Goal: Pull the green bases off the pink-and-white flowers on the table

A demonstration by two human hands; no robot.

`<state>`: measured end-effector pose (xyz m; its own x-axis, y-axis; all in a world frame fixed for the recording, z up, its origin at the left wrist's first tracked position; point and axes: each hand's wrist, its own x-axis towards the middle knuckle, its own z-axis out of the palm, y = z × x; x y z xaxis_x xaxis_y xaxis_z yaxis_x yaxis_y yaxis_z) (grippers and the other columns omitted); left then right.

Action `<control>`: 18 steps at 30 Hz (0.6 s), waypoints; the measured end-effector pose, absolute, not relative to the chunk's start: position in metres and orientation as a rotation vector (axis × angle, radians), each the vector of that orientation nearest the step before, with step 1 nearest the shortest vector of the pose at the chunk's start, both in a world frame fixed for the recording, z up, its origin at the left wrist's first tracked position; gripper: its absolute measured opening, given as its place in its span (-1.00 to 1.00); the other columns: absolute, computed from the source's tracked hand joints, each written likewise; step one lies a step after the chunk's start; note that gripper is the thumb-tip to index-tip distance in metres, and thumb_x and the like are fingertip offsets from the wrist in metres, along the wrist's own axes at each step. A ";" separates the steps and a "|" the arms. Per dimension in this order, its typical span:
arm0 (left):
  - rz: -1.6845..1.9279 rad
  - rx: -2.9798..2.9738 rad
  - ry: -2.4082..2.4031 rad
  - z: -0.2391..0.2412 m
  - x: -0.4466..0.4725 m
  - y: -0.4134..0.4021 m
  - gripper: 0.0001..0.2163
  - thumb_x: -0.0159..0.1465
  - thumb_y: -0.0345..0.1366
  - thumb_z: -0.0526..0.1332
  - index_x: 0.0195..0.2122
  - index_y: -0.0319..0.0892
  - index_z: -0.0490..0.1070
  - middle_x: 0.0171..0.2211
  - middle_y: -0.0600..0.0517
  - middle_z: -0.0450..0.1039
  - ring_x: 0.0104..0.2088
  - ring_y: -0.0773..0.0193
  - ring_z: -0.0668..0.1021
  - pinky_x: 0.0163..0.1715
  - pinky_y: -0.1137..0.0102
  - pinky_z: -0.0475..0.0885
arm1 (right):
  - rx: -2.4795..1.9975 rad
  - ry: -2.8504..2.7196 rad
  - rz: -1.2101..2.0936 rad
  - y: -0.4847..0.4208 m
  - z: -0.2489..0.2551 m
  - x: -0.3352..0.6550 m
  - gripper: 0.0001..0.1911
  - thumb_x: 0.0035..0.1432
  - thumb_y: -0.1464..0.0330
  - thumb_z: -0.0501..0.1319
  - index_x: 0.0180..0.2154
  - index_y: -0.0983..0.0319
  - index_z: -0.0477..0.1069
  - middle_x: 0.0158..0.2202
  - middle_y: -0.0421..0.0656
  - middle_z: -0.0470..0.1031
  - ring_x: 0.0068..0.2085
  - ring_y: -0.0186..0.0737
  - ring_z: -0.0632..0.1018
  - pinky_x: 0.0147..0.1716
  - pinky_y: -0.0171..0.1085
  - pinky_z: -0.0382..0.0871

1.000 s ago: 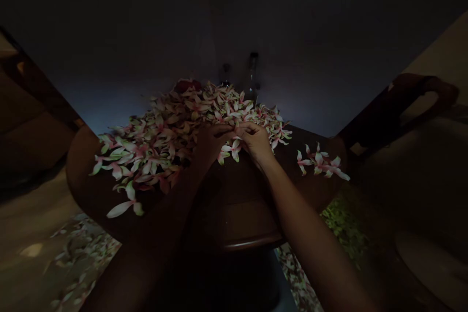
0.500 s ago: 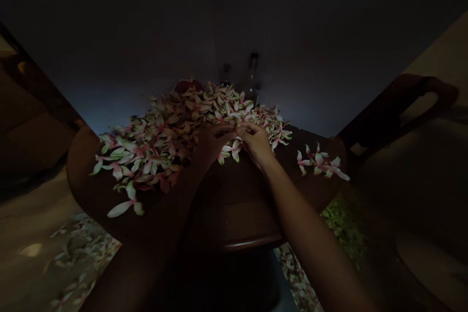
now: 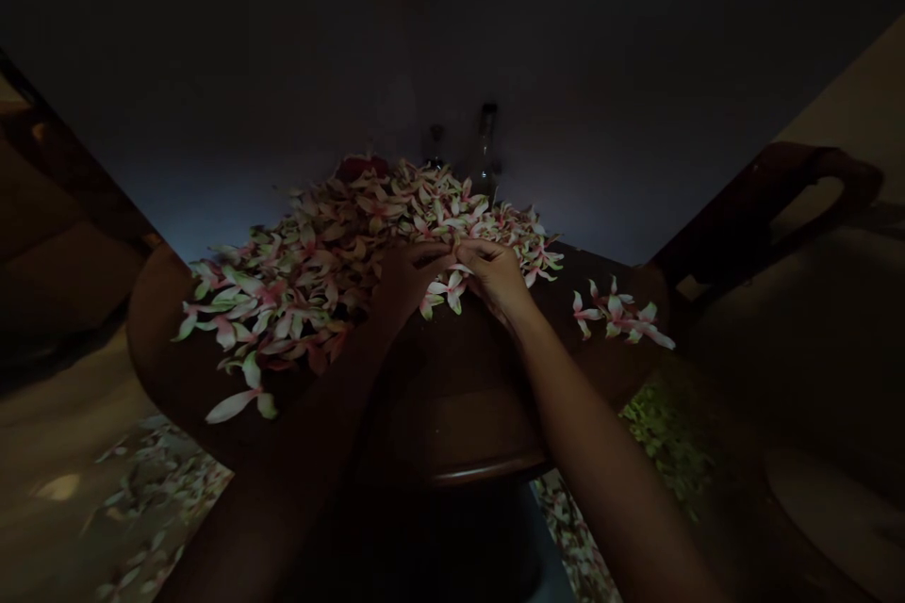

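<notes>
My left hand and my right hand meet at the fingertips over the front of a heap of pale pink and white flowers. Both are closed in a pinch on what looks like one small flower, mostly hidden by the fingers; a pale petal shows below them. Just under the hands, another flower with green-tipped petals hangs at the heap's edge. The heap rests on a dark round wooden table.
A small group of flowers lies apart at the table's right. Behind the heap stand a glass bottle and a red object. Green bits lie low on the right. More petals are below the table at left. A dark wooden chair stands right.
Both hands stay in nearly the same place, with only a slight shift of the pinching fingertips. The heap looks the same.
</notes>
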<state>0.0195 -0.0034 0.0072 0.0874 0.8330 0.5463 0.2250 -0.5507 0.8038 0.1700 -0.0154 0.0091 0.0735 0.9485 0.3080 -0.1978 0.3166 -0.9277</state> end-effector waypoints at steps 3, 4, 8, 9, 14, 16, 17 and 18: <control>1.480 1.840 1.057 0.008 0.020 -0.004 -0.83 0.14 -0.22 0.35 -0.26 -0.12 0.63 -0.25 0.04 0.64 -0.21 0.21 0.64 -0.17 0.40 0.51 | -0.841 -1.177 1.033 -0.014 0.008 0.171 -0.62 -0.21 0.07 0.48 -0.38 0.18 0.59 -0.39 -0.19 0.57 -0.43 -0.30 0.49 -0.52 -0.33 0.33; 1.475 1.841 1.063 0.008 0.020 -0.004 -0.82 0.14 -0.21 0.35 -0.25 -0.11 0.63 -0.25 0.04 0.64 -0.21 0.21 0.64 -0.16 0.40 0.51 | -0.850 -1.180 1.034 -0.014 0.008 0.171 -0.61 -0.20 0.07 0.48 -0.37 0.18 0.59 -0.39 -0.19 0.57 -0.44 -0.30 0.49 -0.54 -0.33 0.31; 1.477 1.833 1.069 0.008 0.020 -0.004 -0.81 0.14 -0.20 0.35 -0.25 -0.12 0.63 -0.24 0.03 0.64 -0.19 0.20 0.63 -0.14 0.39 0.51 | -0.893 -1.189 1.027 -0.015 0.010 0.171 -0.61 -0.16 0.05 0.45 -0.34 0.18 0.60 -0.35 -0.16 0.59 -0.39 -0.26 0.51 -0.52 -0.31 0.32; 1.478 1.831 1.066 0.007 0.020 -0.004 -0.81 0.14 -0.20 0.34 -0.24 -0.12 0.63 -0.24 0.03 0.64 -0.19 0.20 0.63 -0.13 0.39 0.50 | -0.893 -1.193 1.021 -0.016 0.010 0.171 -0.61 -0.16 0.05 0.45 -0.34 0.17 0.60 -0.35 -0.15 0.59 -0.37 -0.24 0.52 -0.49 -0.30 0.35; 1.470 1.825 1.076 0.009 0.020 -0.005 -0.81 0.15 -0.22 0.33 -0.23 -0.14 0.62 -0.24 0.03 0.64 -0.19 0.21 0.63 -0.13 0.39 0.50 | -0.851 -1.198 1.017 -0.016 0.011 0.171 -0.64 -0.16 0.07 0.46 -0.36 0.15 0.61 -0.35 -0.17 0.58 -0.30 -0.21 0.53 -0.43 -0.27 0.41; 1.463 1.817 1.081 0.010 0.020 -0.006 -0.81 0.15 -0.23 0.33 -0.24 -0.15 0.62 -0.25 0.03 0.64 -0.21 0.22 0.63 -0.15 0.39 0.50 | -0.825 -1.194 1.027 -0.017 0.012 0.171 -0.67 -0.15 0.08 0.46 -0.38 0.15 0.61 -0.35 -0.18 0.58 -0.30 -0.23 0.53 -0.43 -0.29 0.42; 1.462 1.811 1.082 0.011 0.020 -0.007 -0.81 0.15 -0.23 0.32 -0.23 -0.16 0.62 -0.26 0.02 0.64 -0.21 0.22 0.63 -0.16 0.40 0.50 | -0.815 -1.193 1.036 -0.018 0.012 0.171 -0.68 -0.15 0.09 0.46 -0.38 0.15 0.61 -0.35 -0.19 0.58 -0.30 -0.25 0.53 -0.43 -0.30 0.42; 1.462 1.810 1.083 0.012 0.020 -0.008 -0.81 0.16 -0.23 0.32 -0.23 -0.16 0.61 -0.25 0.01 0.64 -0.21 0.22 0.63 -0.17 0.40 0.50 | -0.811 -1.194 1.049 -0.019 0.013 0.171 -0.68 -0.14 0.09 0.46 -0.37 0.15 0.61 -0.34 -0.19 0.58 -0.31 -0.26 0.53 -0.43 -0.31 0.41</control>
